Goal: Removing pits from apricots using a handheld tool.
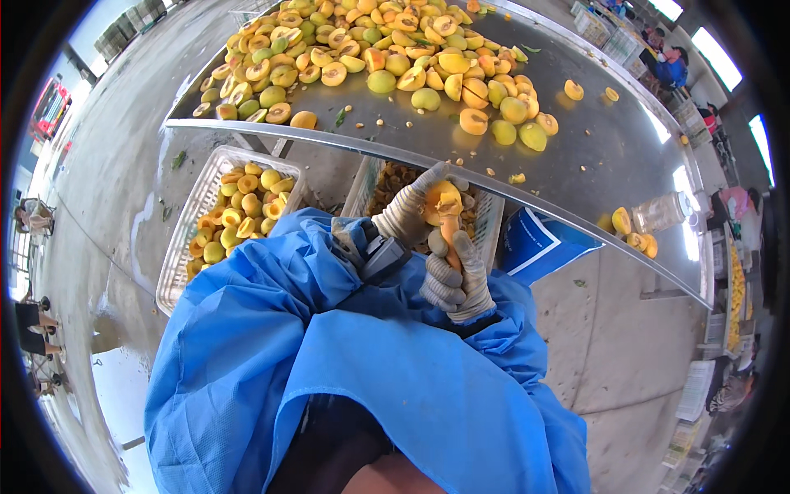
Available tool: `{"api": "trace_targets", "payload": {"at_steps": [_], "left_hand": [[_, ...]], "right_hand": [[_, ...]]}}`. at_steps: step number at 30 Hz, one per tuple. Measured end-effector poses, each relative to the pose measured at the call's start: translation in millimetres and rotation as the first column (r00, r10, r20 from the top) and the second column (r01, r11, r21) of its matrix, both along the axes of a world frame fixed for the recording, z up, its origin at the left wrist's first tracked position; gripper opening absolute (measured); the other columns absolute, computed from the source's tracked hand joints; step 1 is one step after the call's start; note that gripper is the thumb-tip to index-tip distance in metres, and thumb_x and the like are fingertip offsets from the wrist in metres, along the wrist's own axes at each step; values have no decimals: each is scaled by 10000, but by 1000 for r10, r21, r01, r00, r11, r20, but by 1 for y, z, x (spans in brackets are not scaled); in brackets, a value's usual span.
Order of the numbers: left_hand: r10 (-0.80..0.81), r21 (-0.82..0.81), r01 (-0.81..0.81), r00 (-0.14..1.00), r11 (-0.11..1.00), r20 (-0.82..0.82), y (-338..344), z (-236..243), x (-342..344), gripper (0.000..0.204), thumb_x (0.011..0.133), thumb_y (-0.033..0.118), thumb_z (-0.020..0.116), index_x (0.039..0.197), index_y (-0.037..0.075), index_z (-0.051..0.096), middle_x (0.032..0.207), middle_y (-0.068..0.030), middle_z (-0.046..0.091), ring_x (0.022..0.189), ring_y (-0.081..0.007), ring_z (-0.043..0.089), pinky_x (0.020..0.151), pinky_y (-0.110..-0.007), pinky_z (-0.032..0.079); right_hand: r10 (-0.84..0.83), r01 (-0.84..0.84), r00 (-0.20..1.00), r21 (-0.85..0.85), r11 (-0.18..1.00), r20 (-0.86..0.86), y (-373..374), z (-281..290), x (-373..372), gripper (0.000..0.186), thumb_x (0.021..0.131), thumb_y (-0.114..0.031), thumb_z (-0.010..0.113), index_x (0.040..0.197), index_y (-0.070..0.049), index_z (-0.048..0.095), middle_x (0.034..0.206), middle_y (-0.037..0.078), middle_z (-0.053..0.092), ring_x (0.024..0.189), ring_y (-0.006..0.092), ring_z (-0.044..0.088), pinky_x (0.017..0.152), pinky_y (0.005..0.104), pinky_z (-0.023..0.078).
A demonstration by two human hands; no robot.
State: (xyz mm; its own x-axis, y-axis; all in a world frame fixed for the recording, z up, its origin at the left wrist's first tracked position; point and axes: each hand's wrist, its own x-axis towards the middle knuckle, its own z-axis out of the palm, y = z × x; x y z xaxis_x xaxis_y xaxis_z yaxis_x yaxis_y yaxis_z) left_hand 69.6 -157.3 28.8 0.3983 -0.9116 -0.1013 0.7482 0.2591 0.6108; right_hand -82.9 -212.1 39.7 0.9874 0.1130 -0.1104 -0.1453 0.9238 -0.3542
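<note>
Left hand: I see my gloved left hand (pixel 409 210) raised just below the counter's near edge, its grip closed around an orange-yellow fruit half (pixel 442 200), cut face turned toward me.
Right hand: my gloved right hand (pixel 455 280) sits directly beneath the left, fingers curled shut; something orange shows between the fingers, and I cannot tell whether it is a tool handle or a piece of fruit.
Fruit half: held between the two hands, above the crate of pits, in front of my blue gown (pixel 329 354).
Counter: a shiny metal counter (pixel 592 156) runs across the top of the view, its front edge bending with the lens.
Fruit pile: a heap of yellow and greenish fruit (pixel 370 49), whole and halved, covers the far left part of the counter; a few loose pieces lie to the right of it.
Left crate: a white mesh crate (pixel 188 239) on the floor below the counter, holding cut yellow halves.
Middle crate: a second crate (pixel 487 221) right behind my hands, filled with brown pits.
Bottle: a clear plastic bottle (pixel 662 212) lies near the counter's right end, with a few fruit pieces just beside it.
Blue box: a blue carton (pixel 535 243) stands under the counter, right of my hands.
Wrist: a dark device (pixel 383 257) is strapped by my left cuff.
</note>
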Motion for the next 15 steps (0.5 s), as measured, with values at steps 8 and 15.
{"api": "trace_targets", "payload": {"at_steps": [8,15], "left_hand": [[-165,351,-438,409,827,898,52,18,46,286,914,242,666,1071,3,660,895,-66,695,767,-135,619,717,-281,507],[-821,332,-876,-116,350,559,168,78,112,449,833,390,682,1194,124,656,1164,-187,635,986,-395,618,857,-438,507]], "right_hand": [[-459,63,888,-993,101,9,-24,-24,-7,404,947,-402,564,1162,-62,524,691,151,585,549,297,577,505,382,472],[-338,-139,941,-899,-415,11,-23,-6,-9,462,937,-381,544,1278,-77,475,796,259,650,786,455,638,696,522,491]]}}
